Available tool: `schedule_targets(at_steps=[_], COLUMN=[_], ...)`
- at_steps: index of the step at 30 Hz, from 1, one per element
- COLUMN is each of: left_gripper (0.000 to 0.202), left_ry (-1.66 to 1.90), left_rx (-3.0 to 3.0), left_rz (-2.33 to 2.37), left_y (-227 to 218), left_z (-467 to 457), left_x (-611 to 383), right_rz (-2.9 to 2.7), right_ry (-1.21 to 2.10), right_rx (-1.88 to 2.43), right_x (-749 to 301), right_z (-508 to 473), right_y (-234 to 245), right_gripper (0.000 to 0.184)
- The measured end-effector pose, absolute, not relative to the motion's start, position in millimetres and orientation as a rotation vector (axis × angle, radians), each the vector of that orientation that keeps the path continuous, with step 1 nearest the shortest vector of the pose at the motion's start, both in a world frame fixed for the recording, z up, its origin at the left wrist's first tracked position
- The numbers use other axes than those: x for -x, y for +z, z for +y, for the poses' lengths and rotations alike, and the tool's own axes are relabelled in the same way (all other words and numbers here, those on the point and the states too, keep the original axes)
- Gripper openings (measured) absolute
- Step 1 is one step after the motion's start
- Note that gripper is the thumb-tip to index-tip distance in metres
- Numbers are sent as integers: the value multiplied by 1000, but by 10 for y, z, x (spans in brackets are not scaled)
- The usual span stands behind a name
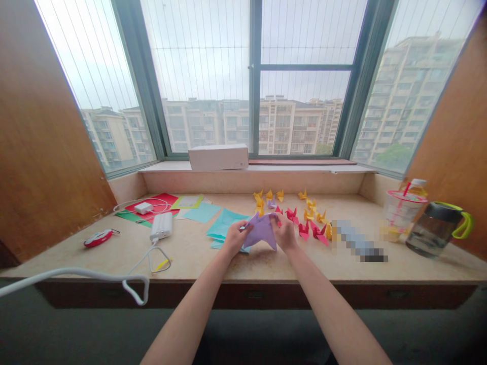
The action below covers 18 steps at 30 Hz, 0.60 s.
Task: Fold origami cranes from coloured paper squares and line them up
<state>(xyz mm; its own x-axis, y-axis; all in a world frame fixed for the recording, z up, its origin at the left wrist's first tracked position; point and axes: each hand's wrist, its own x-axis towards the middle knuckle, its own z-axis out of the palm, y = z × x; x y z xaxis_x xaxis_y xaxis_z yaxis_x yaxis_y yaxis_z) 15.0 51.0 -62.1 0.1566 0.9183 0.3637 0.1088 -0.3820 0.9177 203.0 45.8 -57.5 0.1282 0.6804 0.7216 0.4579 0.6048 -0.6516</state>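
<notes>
A creased sheet of purple origami paper is held up between my two hands, just above the tabletop. My left hand pinches its left edge, and my right hand grips its upper right corner. Light blue paper lies partly behind my left hand. Beyond and to the right of my right hand stand several folded paper cranes: red ones close by, yellow ones farther back. A small purple crane sits just behind the sheet.
Left on the table are a white power bank with cables, a charger, coloured paper sheets and a red-and-white tool. At right stand a lidded cup and a dark-topped bottle. A white box rests on the sill.
</notes>
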Motion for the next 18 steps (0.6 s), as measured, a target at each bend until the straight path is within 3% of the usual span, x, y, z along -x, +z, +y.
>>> schedule_targets(at_steps=[18], left_gripper=[39], left_ry=[1366], left_rx=[-1506], left_rz=[958], left_y=[-536], left_z=[439], left_x=[-166], right_rz=[-1335], right_ry=[471], right_rx=[924], right_x=[-2023], right_z=[477], right_y=[-539], right_gripper=[32])
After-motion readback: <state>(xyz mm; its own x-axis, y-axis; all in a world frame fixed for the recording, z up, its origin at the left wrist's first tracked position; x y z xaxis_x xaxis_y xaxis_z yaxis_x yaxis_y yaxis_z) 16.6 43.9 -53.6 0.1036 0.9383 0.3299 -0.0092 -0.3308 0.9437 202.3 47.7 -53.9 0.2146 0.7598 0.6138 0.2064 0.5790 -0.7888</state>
